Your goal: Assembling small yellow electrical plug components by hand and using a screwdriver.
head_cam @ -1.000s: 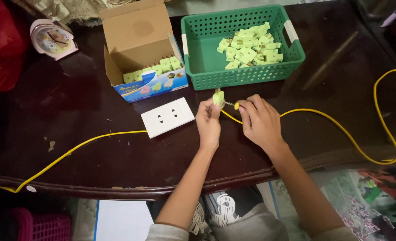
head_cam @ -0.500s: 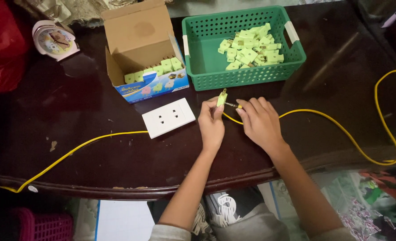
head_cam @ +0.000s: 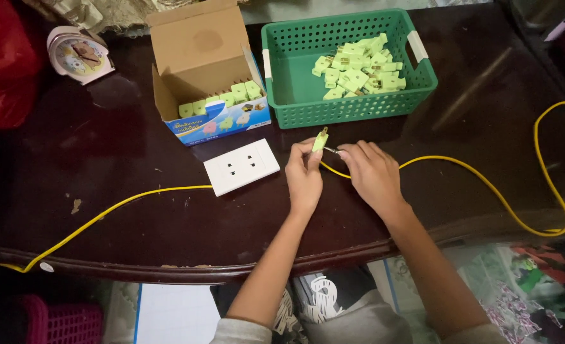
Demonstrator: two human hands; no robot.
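Observation:
My left hand (head_cam: 304,175) pinches a small pale green plug (head_cam: 320,139) upright above the dark table (head_cam: 104,114). My right hand (head_cam: 373,173) grips the end of a yellow cable (head_cam: 480,178) right beside the plug, fingertips almost touching it. A white double wall socket plate (head_cam: 242,166) lies flat just left of my left hand. Behind my hands, a green plastic basket (head_cam: 295,83) holds several more pale green plugs (head_cam: 359,69).
An open cardboard box (head_cam: 200,60) with a row of green plugs stands left of the basket. A small pink clock (head_cam: 78,56) lies at the back left beside a red bag (head_cam: 2,64). The yellow cable loops at the right edge and also trails off left.
My hands and the plug have barely moved; the plug sits slightly more upright between my fingers. The view has shifted a little.

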